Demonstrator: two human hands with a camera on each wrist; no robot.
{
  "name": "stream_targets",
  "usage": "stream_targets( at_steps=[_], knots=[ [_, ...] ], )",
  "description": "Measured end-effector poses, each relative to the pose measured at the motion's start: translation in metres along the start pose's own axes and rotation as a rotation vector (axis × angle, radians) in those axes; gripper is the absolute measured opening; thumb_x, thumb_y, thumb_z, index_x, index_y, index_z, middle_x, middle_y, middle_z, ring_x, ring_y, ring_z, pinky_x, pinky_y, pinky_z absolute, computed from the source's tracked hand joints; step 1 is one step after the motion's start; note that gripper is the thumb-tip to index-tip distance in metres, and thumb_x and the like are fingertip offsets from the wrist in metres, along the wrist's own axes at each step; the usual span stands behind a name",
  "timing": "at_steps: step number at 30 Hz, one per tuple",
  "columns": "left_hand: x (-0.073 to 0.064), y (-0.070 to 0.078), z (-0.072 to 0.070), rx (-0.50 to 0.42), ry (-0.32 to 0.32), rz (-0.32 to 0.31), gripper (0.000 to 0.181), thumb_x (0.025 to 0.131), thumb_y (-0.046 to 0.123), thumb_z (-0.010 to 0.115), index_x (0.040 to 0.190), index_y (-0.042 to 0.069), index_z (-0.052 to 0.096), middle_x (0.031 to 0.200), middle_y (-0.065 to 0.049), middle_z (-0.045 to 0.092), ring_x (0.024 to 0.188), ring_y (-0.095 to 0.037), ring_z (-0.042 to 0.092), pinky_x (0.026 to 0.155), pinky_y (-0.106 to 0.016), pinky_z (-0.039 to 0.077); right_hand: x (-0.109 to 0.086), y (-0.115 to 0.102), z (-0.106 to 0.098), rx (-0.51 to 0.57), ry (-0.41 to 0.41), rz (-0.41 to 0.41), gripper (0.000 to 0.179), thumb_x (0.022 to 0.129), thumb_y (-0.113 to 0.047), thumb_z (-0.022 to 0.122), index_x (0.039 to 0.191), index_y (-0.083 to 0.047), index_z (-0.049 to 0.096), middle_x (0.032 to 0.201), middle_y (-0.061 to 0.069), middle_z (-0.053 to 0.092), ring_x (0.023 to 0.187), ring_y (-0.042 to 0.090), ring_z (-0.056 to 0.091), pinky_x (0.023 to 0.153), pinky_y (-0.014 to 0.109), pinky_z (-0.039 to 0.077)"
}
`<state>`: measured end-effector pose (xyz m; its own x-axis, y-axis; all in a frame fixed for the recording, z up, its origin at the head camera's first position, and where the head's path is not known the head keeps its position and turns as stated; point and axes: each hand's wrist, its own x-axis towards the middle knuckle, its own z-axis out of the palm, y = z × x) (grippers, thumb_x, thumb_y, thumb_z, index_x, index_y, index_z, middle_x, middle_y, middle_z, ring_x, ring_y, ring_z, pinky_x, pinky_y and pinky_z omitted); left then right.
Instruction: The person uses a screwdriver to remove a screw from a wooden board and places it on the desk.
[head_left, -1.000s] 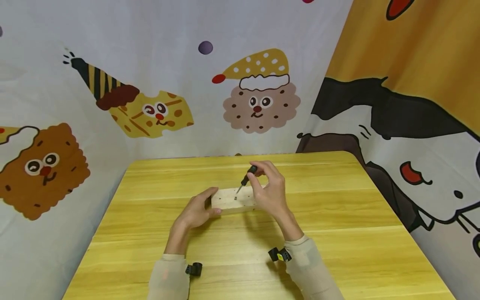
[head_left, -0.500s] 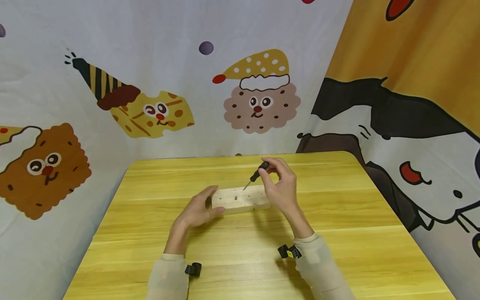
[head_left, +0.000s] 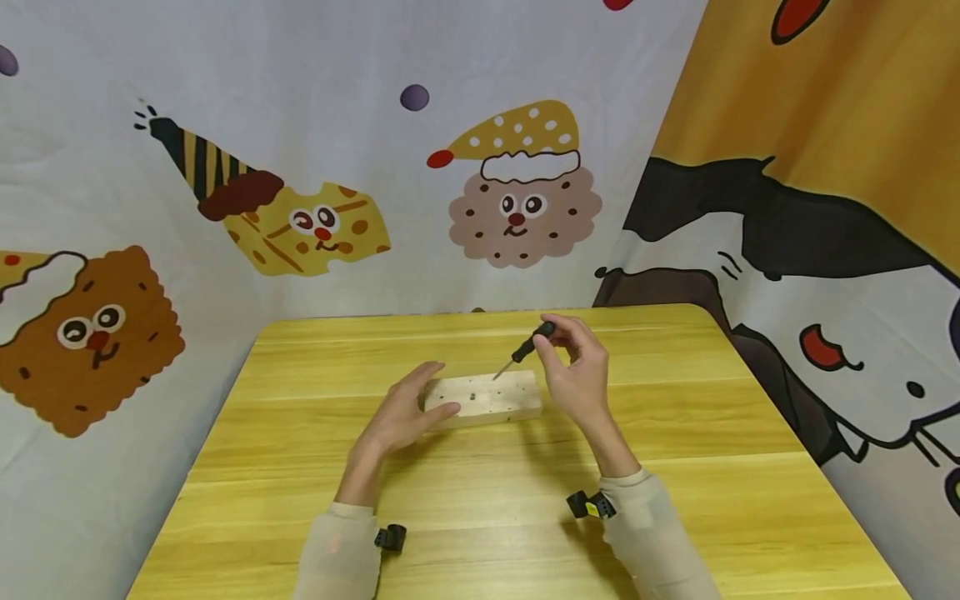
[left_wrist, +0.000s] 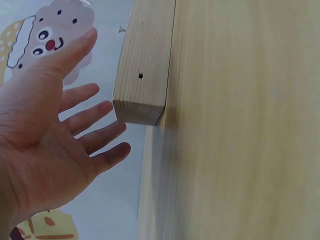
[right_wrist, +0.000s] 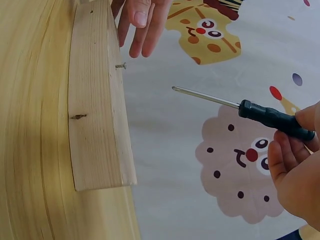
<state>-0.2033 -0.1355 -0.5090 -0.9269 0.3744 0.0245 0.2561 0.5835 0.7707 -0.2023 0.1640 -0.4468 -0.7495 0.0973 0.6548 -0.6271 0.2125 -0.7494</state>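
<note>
A pale wooden block [head_left: 519, 398] with small holes lies on the table. One screw [right_wrist: 121, 65] sticks up from its top face, head outward. My right hand [head_left: 581, 377] pinches the black handle of a Phillips screwdriver [right_wrist: 270, 117] between thumb and fingers. In the right wrist view the screwdriver's metal tip is in the air, apart from both the screw and the block. My left hand [left_wrist: 55, 115] is at the block's left end, its fingers spread and loosely straight. The left wrist view shows a small gap between those fingers and the wood.
The yellow wood-grain table [head_left: 465, 500] reaches back to a cartoon-printed curtain [head_left: 337, 75]. Each sleeve carries a small black wrist camera [head_left: 390, 538]. A hole [left_wrist: 140, 76] shows in the block's side.
My right hand has moved right with the screwdriver, its tip lifting away from the screw. My left hand has loosened from the block's end, fingers spreading. The block stays in place.
</note>
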Motion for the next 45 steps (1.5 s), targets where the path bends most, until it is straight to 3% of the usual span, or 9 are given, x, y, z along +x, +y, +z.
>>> stream_targets(
  at_steps=[6,14,19,24,28,34,41,45],
  knots=[
    [0.002,0.004,0.002,-0.002,0.013,0.047,0.075,0.108,0.038,0.080,0.170,0.007,0.050,0.179,-0.023,0.044,0.168,-0.047,0.042,0.136,-0.068,0.037,-0.001,0.003,-0.008,0.018,0.023,0.027,0.031,0.103,0.010,0.075,0.133,0.012,0.073,0.113,0.032,0.072,0.099,0.002,0.072,0.095,0.014,0.062],
    [0.008,0.011,0.010,-0.002,0.031,0.146,0.057,0.108,0.025,0.081,0.159,0.006,0.064,0.163,-0.017,0.065,0.146,-0.040,0.068,0.121,-0.062,0.058,-0.002,0.008,-0.025,0.006,0.075,0.080,0.030,0.104,0.008,0.075,0.134,0.010,0.074,0.108,0.029,0.074,0.098,0.001,0.074,0.093,0.013,0.063],
    [0.014,0.014,0.019,0.008,0.024,0.195,0.049,0.107,0.021,0.081,0.151,0.003,0.070,0.155,-0.018,0.071,0.135,-0.038,0.074,0.110,-0.057,0.065,-0.004,0.012,-0.036,-0.010,0.107,0.116,0.029,0.103,0.007,0.076,0.132,0.009,0.076,0.104,0.010,0.076,0.094,0.001,0.074,0.089,0.012,0.063],
    [0.018,0.016,0.025,0.039,0.021,0.193,0.040,0.105,0.021,0.084,0.142,0.005,0.077,0.146,-0.014,0.077,0.139,-0.037,0.071,0.118,-0.057,0.060,-0.006,0.015,-0.048,-0.048,0.136,0.169,0.027,0.104,0.002,0.078,0.131,0.005,0.078,0.102,-0.006,0.074,0.090,0.000,0.073,0.078,0.010,0.059],
    [0.021,0.015,0.027,0.092,0.011,0.208,0.034,0.105,0.021,0.084,0.135,0.006,0.080,0.142,-0.013,0.078,0.140,-0.037,0.068,0.123,-0.058,0.055,-0.008,0.016,-0.056,-0.036,0.151,0.206,0.027,0.105,0.001,0.078,0.131,0.004,0.079,0.100,-0.007,0.074,0.087,0.001,0.072,0.077,0.010,0.059],
    [0.023,0.015,0.029,0.156,0.014,0.248,0.024,0.107,0.017,0.080,0.127,0.005,0.084,0.139,-0.014,0.079,0.138,-0.038,0.068,0.122,-0.059,0.056,-0.008,0.018,-0.064,-0.031,0.161,0.232,0.026,0.105,0.002,0.078,0.131,0.004,0.079,0.099,-0.008,0.075,0.084,0.000,0.072,0.078,0.012,0.061],
    [0.025,0.020,0.030,0.192,0.042,0.270,0.018,0.106,0.011,0.080,0.121,0.003,0.086,0.134,-0.016,0.081,0.133,-0.039,0.071,0.118,-0.058,0.058,-0.008,0.019,-0.070,-0.034,0.166,0.256,0.026,0.106,-0.004,0.078,0.132,0.002,0.079,0.103,0.009,0.077,0.084,0.000,0.073,0.079,0.013,0.063],
    [0.027,0.022,0.032,0.213,0.072,0.286,0.012,0.104,0.008,0.081,0.113,0.003,0.088,0.128,-0.015,0.083,0.125,-0.038,0.075,0.114,-0.058,0.060,-0.009,0.019,-0.071,-0.033,0.168,0.277,0.028,0.106,-0.009,0.079,0.132,0.000,0.079,0.103,0.009,0.076,0.086,0.002,0.074,0.080,0.014,0.063]
  ],
)
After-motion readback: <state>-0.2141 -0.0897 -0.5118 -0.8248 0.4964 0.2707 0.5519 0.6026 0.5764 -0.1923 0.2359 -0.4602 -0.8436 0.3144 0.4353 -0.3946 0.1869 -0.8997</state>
